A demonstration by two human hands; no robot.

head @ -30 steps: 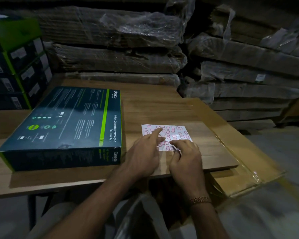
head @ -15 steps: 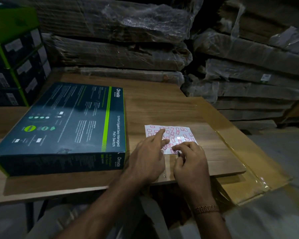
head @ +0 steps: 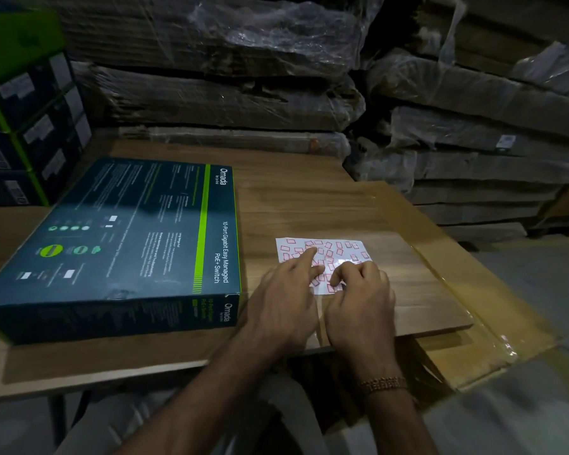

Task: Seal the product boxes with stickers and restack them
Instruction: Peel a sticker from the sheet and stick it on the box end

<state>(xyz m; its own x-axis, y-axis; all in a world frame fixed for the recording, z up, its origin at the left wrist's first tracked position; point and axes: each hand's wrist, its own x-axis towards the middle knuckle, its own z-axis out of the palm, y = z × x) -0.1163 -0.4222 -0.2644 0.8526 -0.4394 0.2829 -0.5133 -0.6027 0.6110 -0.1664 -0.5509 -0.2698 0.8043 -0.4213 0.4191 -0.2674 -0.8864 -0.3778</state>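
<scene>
On the table beside the box (head: 119,244), your left hand (head: 283,303) pins the sticker sheet (head: 322,254) flat, fingers spread; your right hand (head: 358,300) pinches one flimsy sticker. Lift it by its corner, I'd say.

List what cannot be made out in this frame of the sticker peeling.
Head view only:
- Whether the right hand has a sticker pinched: its curled fingers hide the tips.
- The near part of the sticker sheet: under both hands; the left hand covers its left side.
- Small print on the product box: too small and dim.
- Labels on the stacked boxes: blurred, cut by the left edge.
</scene>
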